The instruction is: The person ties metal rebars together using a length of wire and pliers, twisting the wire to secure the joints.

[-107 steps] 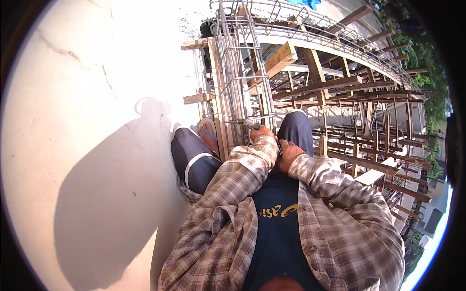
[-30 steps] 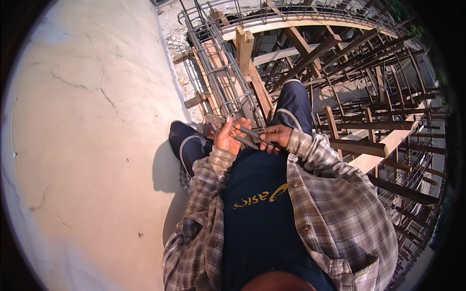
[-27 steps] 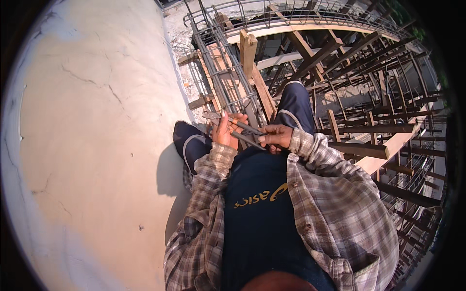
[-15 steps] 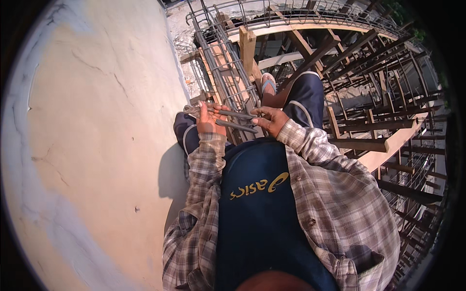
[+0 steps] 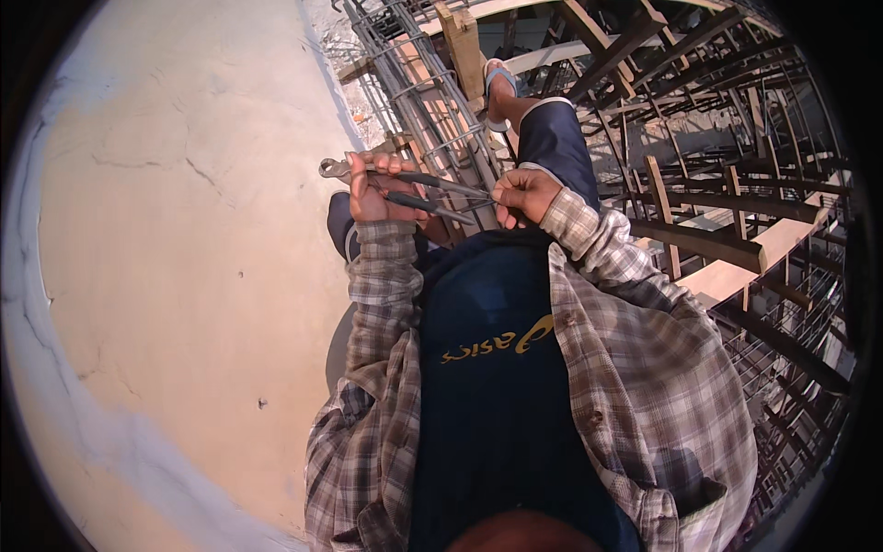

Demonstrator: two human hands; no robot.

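A pair of pincers (image 5: pixel 418 178) with two long dark handles lies across my left hand (image 5: pixel 375 189), the metal head sticking out past the thumb. My left fingers are curled around the tool near its head, and its handles spread apart toward the right. At the tip of the upper handle, my right hand (image 5: pixel 524 197) is closed in a pinch. What its fingertips hold is too small to make out. Both hands are above my lap, close to the long steel rebar cage (image 5: pixel 418 92) between my legs.
A pale, cracked plaster or concrete surface (image 5: pixel 184 276) fills the left side. An upright wooden post (image 5: pixel 462 51) stands beside the rebar cage. On the right, wooden beams (image 5: pixel 704 244) and props stand over a drop. My sandalled foot (image 5: pixel 499 87) rests near the cage.
My left hand has moved up and left with the pincers, whose head now shows more clearly. My right fingers have shifted from around the handle ends to a pinch at the upper tip.
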